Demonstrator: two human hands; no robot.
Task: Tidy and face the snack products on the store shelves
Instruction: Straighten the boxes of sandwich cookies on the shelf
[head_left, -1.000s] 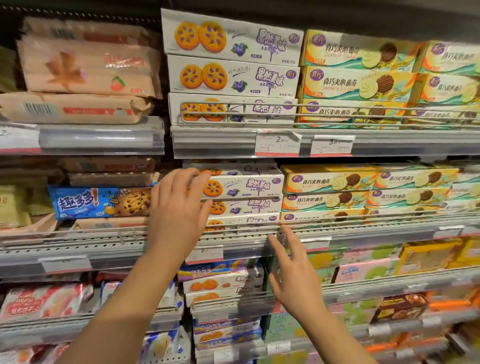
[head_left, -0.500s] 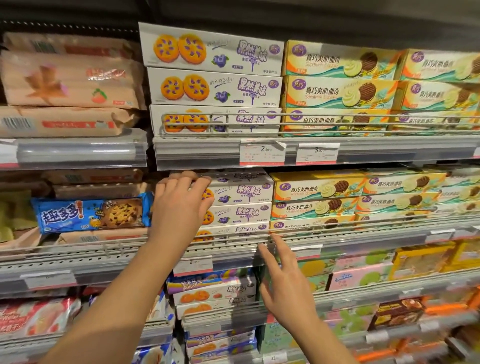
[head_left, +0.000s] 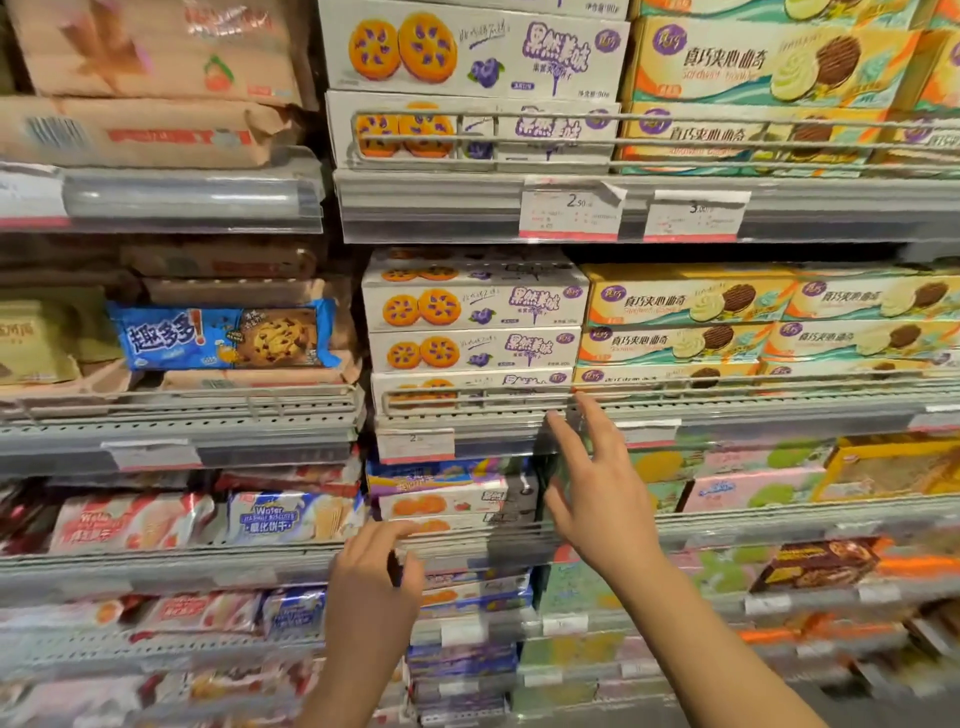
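Note:
White blueberry biscuit boxes (head_left: 475, 325) stand stacked three high on the middle shelf behind a wire rail (head_left: 467, 397). My left hand (head_left: 371, 577) hangs lower, in front of the shelf below, fingers loosely curled and holding nothing. A stack of white and purple boxes (head_left: 447, 499) sits just above and behind it. My right hand (head_left: 597, 483) is raised with fingers spread, its fingertips near the middle shelf's front edge at the right end of the blueberry stack, holding nothing.
Yellow sandwich cookie boxes (head_left: 727, 322) fill the shelf right of the blueberry stack. A blue chocolate-chip cookie pack (head_left: 223, 335) lies on tan packs at the left. More blueberry boxes (head_left: 478, 57) sit on the top shelf above price tags (head_left: 571, 213). Wafer packs (head_left: 291, 519) line the lower left.
My left hand has left the blueberry stack on the middle shelf and dropped to the shelf below. My right hand stays near the shelf edge. The camera moved closer.

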